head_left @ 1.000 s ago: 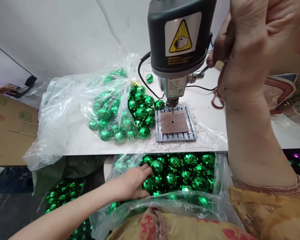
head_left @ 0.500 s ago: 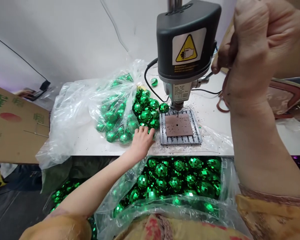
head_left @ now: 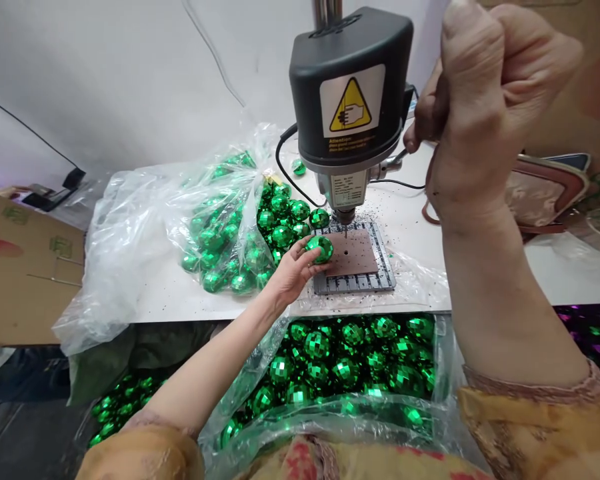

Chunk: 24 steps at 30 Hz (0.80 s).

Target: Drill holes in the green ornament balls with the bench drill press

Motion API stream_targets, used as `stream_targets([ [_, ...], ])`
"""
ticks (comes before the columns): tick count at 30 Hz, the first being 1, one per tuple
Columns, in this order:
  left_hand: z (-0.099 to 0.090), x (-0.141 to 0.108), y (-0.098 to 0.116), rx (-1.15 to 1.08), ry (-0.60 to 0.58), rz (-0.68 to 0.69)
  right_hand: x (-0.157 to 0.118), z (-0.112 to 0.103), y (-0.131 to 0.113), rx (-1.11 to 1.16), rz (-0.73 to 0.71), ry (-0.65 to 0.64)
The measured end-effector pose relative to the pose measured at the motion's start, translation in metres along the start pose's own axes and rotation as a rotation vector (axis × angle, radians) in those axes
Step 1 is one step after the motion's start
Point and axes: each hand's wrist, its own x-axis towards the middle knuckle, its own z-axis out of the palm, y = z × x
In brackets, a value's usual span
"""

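Observation:
A shiny green faceted ball [head_left: 321,250] is in the fingers of my left hand [head_left: 294,272], over the left edge of the drill press base plate. My right hand [head_left: 480,100] is closed around the lever [head_left: 399,159] on the right side of the drill press [head_left: 350,100]; most of the grip is hidden by the fingers. Below the thin drill bit [head_left: 345,231] lies a brown square board [head_left: 360,261] with a dark hole in it, resting on the slotted metal base [head_left: 387,283]. Dark shavings are scattered around.
A clear plastic bag [head_left: 220,227] spills green balls onto the white table [head_left: 165,300]. More balls fill a plastic-lined container [head_left: 350,360] below the table edge. A cardboard box [head_left: 30,287] stands at left, a brown-trimmed bag [head_left: 550,187] at right. A cable [head_left: 281,160] loops beside the drill.
My left hand has picked a green ball from beside the pile and carried it right, to the edge of the base plate. My right hand stays on the lever. The view has shifted slightly.

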Motion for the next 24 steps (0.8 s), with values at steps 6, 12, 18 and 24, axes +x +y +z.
stream_targets([
  [6,0.007,0.022,-0.013,0.125,0.074,0.041,-0.001,0.0,0.0,0.008,-0.002,0.006],
  [12,0.005,0.026,-0.017,0.377,0.018,0.229,-0.001,0.001,0.0,0.043,-0.026,-0.004],
  [18,0.006,0.024,-0.015,0.734,-0.016,0.478,-0.001,0.001,0.001,-0.006,-0.012,-0.012],
  [24,0.007,0.034,-0.022,0.51,-0.001,0.389,0.0,-0.002,0.003,-0.003,-0.031,-0.031],
])
